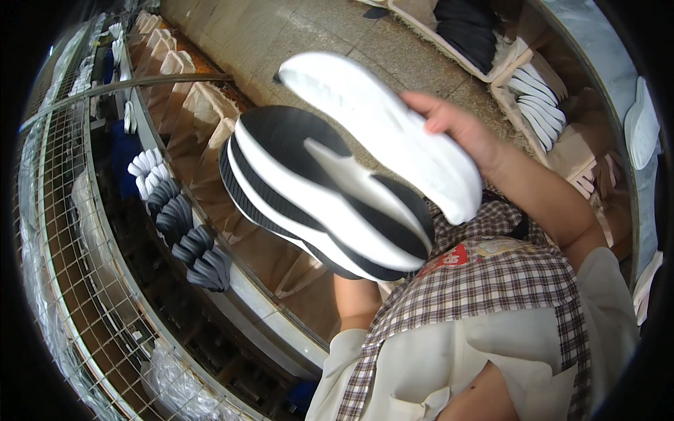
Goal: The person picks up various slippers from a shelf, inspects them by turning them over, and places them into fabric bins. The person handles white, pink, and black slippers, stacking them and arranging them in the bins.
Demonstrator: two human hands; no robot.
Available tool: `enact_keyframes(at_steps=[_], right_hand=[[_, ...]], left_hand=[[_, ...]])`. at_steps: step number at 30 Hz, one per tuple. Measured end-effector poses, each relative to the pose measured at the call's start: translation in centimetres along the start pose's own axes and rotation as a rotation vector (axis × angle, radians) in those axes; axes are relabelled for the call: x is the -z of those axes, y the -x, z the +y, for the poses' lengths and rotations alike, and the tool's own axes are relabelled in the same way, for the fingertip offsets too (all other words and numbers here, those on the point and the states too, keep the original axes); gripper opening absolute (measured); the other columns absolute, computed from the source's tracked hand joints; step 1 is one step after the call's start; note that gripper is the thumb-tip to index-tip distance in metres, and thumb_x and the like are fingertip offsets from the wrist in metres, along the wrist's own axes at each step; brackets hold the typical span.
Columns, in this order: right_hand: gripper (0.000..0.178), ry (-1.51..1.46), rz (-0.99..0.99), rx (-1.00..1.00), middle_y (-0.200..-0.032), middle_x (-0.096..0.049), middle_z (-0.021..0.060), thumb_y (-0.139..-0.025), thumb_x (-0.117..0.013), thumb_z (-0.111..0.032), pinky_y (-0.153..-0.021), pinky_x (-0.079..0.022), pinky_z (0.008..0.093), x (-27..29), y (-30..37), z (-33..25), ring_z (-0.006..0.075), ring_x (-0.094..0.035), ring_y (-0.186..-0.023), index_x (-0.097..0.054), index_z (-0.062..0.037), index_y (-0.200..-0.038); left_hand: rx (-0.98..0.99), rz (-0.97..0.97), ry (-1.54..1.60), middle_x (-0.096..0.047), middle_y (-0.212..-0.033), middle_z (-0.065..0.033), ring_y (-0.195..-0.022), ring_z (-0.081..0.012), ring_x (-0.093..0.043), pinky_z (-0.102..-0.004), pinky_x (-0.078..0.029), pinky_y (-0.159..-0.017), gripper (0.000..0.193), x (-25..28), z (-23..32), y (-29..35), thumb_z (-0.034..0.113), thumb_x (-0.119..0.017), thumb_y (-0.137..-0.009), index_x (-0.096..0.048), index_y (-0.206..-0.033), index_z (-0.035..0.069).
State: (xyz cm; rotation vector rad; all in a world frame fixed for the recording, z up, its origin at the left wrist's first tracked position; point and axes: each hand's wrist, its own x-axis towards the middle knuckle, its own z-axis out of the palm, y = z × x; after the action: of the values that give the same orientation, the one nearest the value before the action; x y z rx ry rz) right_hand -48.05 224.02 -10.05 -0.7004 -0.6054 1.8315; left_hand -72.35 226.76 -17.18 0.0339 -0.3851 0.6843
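My right hand (460, 130) grips a white shoe sole (372, 116) near its middle, thumb on the face turned up. This sole is held tilted, to the right of and a little above a stack of black-and-white shoe soles (295, 179). The stacked soles have ribbed black parts and thick white sidewalls, slightly blurred. From below, my left forearm (356, 302) reaches up behind the stack and bears it in the air. The soles hide my left hand and its fingers.
At left, a long rack with wire mesh (77, 231) carries grouped white, grey and black soles (184, 224). Cloth-lined bins (200, 112) line its side. Another bin at upper right holds white soles (539, 105) and black pieces (467, 31). A sole (642, 125) lies on the right-hand counter.
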Motion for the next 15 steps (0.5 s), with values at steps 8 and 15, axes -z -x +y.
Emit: enact_keyframes(at_steps=[8, 15], right_hand=[[0.065, -0.752, -0.011, -0.075, -0.116, -0.057, 0.0244, -0.073, -0.039, -0.018, -0.082, -0.056, 0.0399, 3.1, 0.5, 3.8, 0.0304, -0.066, -0.093, -0.039, 0.0005, -0.135], [0.051, -0.912, 0.070, -0.172, -0.091, -0.066, 0.0217, -0.076, -0.038, -0.020, -0.064, -0.059, 0.0370, 4.7, 2.3, 3.0, 0.0271, -0.068, -0.069, -0.054, 0.0057, -0.117]], left_hand=[[0.028, -0.055, 0.062, -0.025, -0.143, -0.0126, -0.122, -0.0254, -0.035, -0.0496, -0.053, -0.083, 0.060, 0.2, -1.4, -3.2, 0.035, -0.048, -0.092, -0.026, -0.144, 0.013], [-0.055, 0.018, 0.019, -0.025, -0.143, -0.0132, -0.126, -0.0274, -0.035, -0.0485, -0.055, -0.082, 0.065, -1.3, -2.0, -3.8, 0.038, -0.055, -0.088, -0.029, -0.141, 0.013]])
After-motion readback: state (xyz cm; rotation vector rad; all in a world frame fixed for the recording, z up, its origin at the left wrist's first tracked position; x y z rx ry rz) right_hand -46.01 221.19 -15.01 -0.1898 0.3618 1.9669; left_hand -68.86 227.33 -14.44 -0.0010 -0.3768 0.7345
